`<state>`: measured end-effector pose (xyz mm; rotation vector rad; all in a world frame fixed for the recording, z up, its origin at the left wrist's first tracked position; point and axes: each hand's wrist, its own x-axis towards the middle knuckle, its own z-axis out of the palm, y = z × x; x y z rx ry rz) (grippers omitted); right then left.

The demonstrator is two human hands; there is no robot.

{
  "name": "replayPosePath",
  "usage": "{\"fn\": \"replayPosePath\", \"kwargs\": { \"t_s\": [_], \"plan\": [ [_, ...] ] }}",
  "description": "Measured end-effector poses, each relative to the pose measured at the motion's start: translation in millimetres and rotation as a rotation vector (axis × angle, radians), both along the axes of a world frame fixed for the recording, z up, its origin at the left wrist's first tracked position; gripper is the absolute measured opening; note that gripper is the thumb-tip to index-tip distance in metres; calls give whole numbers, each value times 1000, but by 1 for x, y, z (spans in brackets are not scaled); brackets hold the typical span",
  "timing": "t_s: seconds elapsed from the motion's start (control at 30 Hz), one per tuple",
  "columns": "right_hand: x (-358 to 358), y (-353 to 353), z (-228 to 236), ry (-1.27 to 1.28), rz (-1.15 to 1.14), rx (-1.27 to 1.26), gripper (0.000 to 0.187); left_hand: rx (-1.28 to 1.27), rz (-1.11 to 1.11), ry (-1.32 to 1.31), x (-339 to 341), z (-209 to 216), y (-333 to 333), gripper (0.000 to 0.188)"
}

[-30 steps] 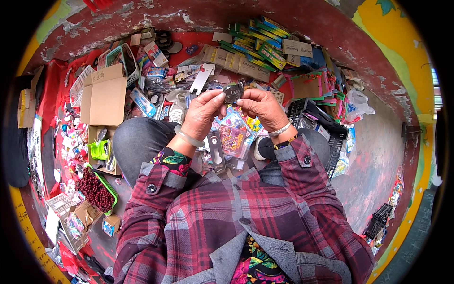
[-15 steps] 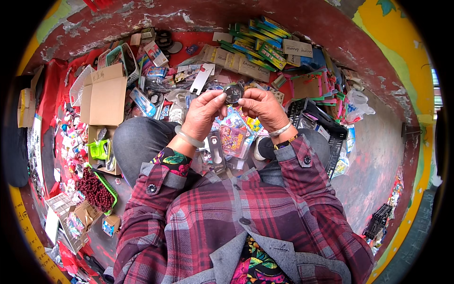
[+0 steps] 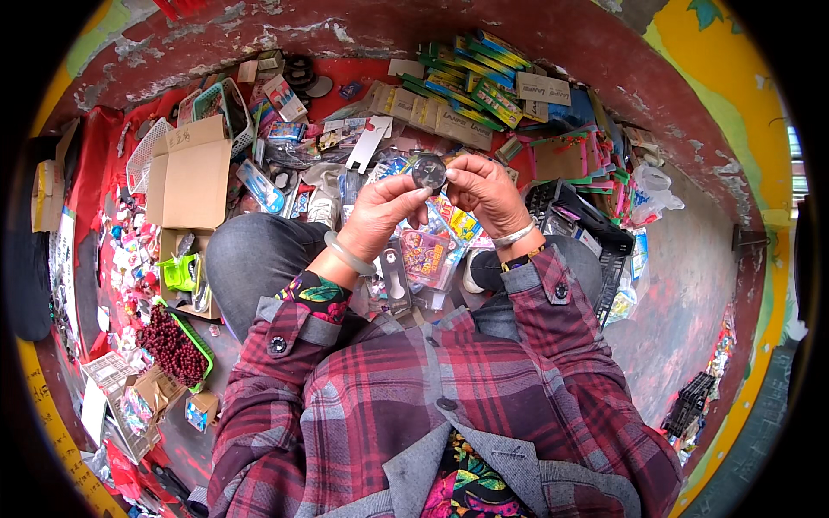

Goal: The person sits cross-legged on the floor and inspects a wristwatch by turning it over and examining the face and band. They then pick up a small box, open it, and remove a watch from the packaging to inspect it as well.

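Note:
Between my hands, above the pile of goods, is a small round dark disc with a glossy, partly see-through face. My left hand pinches its lower left edge between thumb and finger. On its right edge, the thumb and finger of my right hand close as well. What exactly the disc is, I cannot make out. Below the hands lie a pink square package with colourful print and a long dark case with a light oval part.
Around my crossed legs lie an opened cardboard box, a green basket of dark red beads and a black plastic crate. Stacked colourful long boxes stand far off by the peeling red wall.
The disc has shifted slightly right and down and now turns its face differently. My left hand has moved a little right with it; the surroundings stay the same.

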<state>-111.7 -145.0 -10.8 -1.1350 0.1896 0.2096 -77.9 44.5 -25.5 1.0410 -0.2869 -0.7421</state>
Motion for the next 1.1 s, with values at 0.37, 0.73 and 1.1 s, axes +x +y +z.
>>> {"fn": "replayPosePath", "kwargs": {
  "t_s": [0.37, 0.73, 1.1],
  "plan": [
    [0, 1, 2, 4, -9, 41, 10, 51, -2, -9, 0, -2, -1, 15],
    [0, 4, 3, -61, -44, -8, 12, 79, 29, -1, -1, 3, -3, 19],
    [0, 2, -2, -54, -40, -68, 15, 73, 38, 26, -1, 1, -3, 17]
  ]
}}
